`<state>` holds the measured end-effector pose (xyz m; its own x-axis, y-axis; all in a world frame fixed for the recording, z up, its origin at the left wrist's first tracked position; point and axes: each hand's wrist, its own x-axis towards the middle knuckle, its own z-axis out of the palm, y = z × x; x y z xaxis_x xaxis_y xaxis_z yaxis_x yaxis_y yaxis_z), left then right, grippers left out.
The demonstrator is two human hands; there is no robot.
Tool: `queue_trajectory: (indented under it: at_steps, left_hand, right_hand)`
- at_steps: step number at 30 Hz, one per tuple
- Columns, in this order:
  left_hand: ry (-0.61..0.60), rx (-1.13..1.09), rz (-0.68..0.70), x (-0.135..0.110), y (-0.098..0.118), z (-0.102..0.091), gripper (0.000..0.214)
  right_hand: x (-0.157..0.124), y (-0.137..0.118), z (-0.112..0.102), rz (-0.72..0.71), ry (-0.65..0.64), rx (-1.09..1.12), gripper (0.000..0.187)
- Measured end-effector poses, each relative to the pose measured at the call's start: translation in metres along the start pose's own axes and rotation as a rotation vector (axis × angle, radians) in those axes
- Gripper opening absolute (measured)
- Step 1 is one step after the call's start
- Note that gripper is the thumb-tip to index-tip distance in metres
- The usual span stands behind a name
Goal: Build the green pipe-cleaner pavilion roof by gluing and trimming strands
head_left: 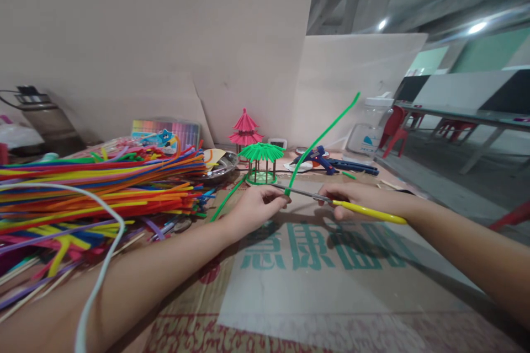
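Between the thumb and fingers of my left hand (257, 207) is the lower end of a green pipe cleaner (325, 133), which slants up to the right. My right hand (351, 198) is closed on yellow-handled scissors (366, 211). Their metal blades reach left to the pipe cleaner, close to my left fingertips; whether they are cutting I cannot tell. Just behind my left hand stands a small pavilion (262, 161) with a green roof, brown posts and a green round base. A pink two-tiered pavilion (245, 131) is behind it.
A large pile of coloured pipe cleaners (99, 187) covers the left side. A marker set (168, 133), a metal bowl (221, 168), a blue glue gun (317, 160) and a clear jug (368, 124) stand farther back. A white cable (108, 253) crosses over my left forearm.
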<state>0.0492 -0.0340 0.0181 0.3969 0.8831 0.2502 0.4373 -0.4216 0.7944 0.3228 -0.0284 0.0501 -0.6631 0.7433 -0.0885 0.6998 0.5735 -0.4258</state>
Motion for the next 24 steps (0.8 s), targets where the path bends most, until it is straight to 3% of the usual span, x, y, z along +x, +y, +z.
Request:
queue_trajectory:
  at_steps: [24]
  left_hand:
    - [-0.001, 0.005, 0.019, 0.0000, 0.0013, -0.0005, 0.021]
  right_hand:
    - [0.0022, 0.0053, 0.0018, -0.041, 0.012, -0.030, 0.041]
